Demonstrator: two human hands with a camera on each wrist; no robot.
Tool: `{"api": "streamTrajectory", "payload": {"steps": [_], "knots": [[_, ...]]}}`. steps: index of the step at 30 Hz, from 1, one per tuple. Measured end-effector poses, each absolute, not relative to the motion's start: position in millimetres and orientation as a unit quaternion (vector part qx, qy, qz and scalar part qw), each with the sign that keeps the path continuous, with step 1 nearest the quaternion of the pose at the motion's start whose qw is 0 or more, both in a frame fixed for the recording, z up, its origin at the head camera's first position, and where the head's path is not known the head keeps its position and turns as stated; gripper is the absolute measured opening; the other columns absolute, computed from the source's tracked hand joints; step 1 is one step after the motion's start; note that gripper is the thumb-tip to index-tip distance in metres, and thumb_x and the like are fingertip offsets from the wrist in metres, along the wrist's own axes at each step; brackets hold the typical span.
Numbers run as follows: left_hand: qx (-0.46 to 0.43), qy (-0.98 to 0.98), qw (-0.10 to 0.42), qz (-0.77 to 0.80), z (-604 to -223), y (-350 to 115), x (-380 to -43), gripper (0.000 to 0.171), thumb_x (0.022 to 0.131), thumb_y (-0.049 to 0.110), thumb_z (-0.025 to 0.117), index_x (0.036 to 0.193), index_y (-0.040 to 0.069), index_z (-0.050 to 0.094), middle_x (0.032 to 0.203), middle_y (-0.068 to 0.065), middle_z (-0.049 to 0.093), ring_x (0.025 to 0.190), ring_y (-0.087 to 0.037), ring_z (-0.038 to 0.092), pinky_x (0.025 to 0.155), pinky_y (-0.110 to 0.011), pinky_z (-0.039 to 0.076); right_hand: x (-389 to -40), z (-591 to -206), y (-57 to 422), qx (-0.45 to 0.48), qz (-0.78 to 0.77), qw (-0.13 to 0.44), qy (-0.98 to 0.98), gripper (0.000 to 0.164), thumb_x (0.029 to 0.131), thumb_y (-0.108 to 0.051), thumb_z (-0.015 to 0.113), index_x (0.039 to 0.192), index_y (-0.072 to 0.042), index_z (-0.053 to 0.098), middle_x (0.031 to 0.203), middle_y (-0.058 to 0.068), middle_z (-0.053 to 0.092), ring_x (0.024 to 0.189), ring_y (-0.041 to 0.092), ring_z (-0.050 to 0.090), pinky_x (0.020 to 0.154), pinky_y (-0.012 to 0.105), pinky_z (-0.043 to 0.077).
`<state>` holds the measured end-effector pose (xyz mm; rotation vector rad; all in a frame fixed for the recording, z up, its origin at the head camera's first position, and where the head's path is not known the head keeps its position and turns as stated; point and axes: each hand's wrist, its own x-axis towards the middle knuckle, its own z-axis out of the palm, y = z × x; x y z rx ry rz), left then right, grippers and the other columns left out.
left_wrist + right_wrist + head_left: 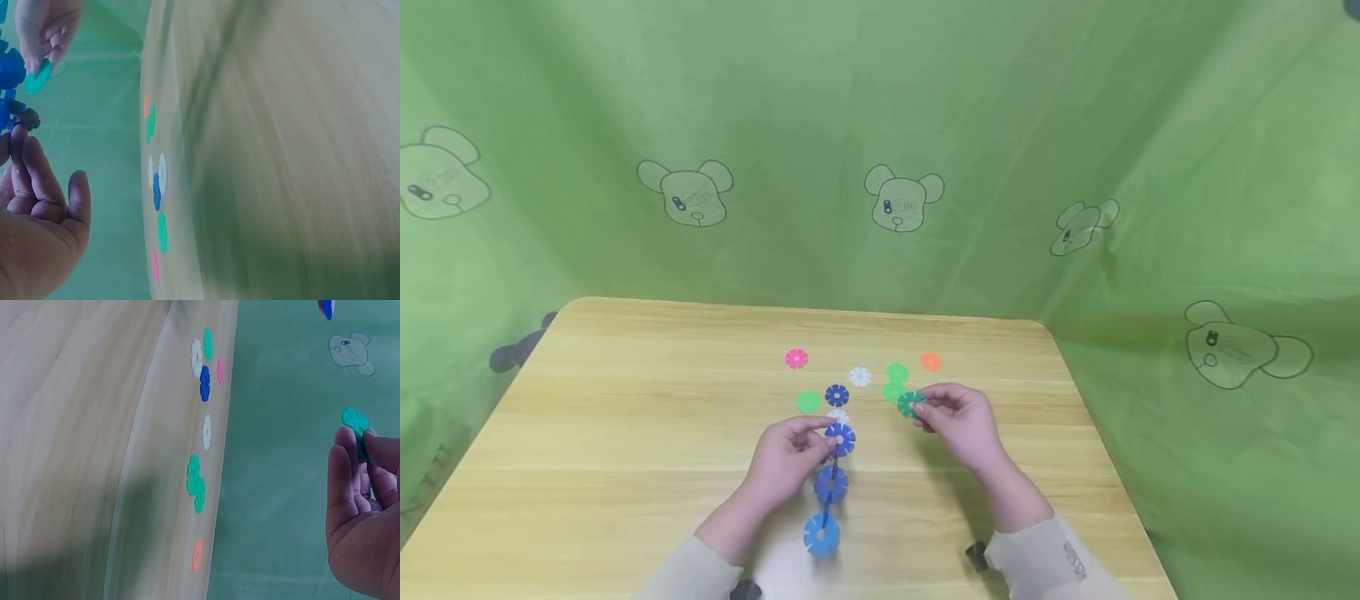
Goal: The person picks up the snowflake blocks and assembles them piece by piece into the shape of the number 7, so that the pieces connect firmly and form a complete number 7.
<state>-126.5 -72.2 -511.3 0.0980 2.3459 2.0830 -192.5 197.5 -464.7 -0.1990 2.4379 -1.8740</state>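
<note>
In the head view my left hand (784,458) pinches the top of a chain of blue notched plastic discs (831,484). The chain hangs toward the near side of the table, a lighter blue disc (822,535) at its lower end. My right hand (961,423) holds a dark green notched disc (909,405) between thumb and fingers, apart from the chain. The right wrist view shows this green disc (355,420) upright above the fingertips. In the left wrist view the chain (11,69) is partly cut off by the frame's edge.
On the wooden table (647,400) lie loose discs: pink (797,358), white (861,377), dark blue (837,395), light green (808,402), orange (931,362). Two more light green discs (897,372) lie together, near my right hand. A green curtain (805,250) hangs behind the table.
</note>
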Motion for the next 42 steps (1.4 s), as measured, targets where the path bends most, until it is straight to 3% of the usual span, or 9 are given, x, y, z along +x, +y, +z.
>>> {"api": "streamTrajectory", "payload": {"steps": [17, 31, 42], "knots": [[0.007, 0.732, -0.023, 0.681, -508.6, -68.0, -128.3, 0.029, 0.093, 0.0, 0.077, 0.122, -0.002, 0.074, 0.079, -0.006, 0.075, 0.07, -0.015, 0.071, 0.072, -0.024, 0.062, -165.8, -463.2, 182.1, -0.134, -0.616, 0.024, 0.776, 0.014, 0.088, 0.015, 0.074, 0.102, 0.013, 0.071, 0.092, 0.026, 0.074, 0.074, 0.013, 0.073, 0.071, 0.029, 0.065], [0.007, 0.735, -0.02, 0.677, -506.8, -63.4, -129.4, 0.028, 0.093, 0.002, 0.078, 0.121, 0.003, 0.076, 0.078, -0.004, 0.074, 0.069, -0.015, 0.069, 0.067, -0.023, 0.061, -160.6, -470.3, 170.9, -0.146, -0.602, 0.049, 0.784, 0.014, 0.089, 0.011, 0.076, 0.102, 0.009, 0.073, 0.096, 0.023, 0.077, 0.08, 0.015, 0.076, 0.076, 0.031, 0.066], [0.015, 0.742, -0.022, 0.67, -504.9, -60.3, -135.9, 0.028, 0.094, 0.003, 0.078, 0.122, 0.004, 0.076, 0.08, -0.003, 0.075, 0.07, -0.014, 0.069, 0.069, -0.024, 0.061, -163.9, -470.6, 164.0, -0.157, -0.563, 0.031, 0.811, 0.014, 0.088, 0.008, 0.078, 0.1, 0.002, 0.077, 0.092, 0.014, 0.078, 0.078, 0.017, 0.075, 0.073, 0.029, 0.065]]}}
